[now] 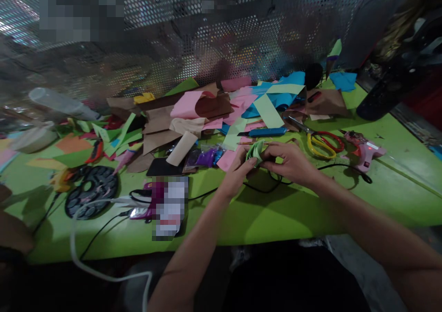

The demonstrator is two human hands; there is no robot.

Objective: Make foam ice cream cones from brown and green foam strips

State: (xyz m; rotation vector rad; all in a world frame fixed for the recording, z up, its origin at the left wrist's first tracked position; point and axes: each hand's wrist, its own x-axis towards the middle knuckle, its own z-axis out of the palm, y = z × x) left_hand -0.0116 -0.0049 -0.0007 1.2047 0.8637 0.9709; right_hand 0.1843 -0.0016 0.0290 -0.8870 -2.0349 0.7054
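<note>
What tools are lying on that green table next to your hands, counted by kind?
Scissors: 1, red and yellow handles
Glue gun: 1, pink
Utility knife: 1, blue
Total: 3 tools on the green table. Both hands, left hand and right hand, hold a folded green paper piece just in front of them.

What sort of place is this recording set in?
Probably a paper-craft workbench: a green table strewn with coloured paper scraps, scissors and a pink glue gun. Both hands hold a folded green paper piece.
</note>
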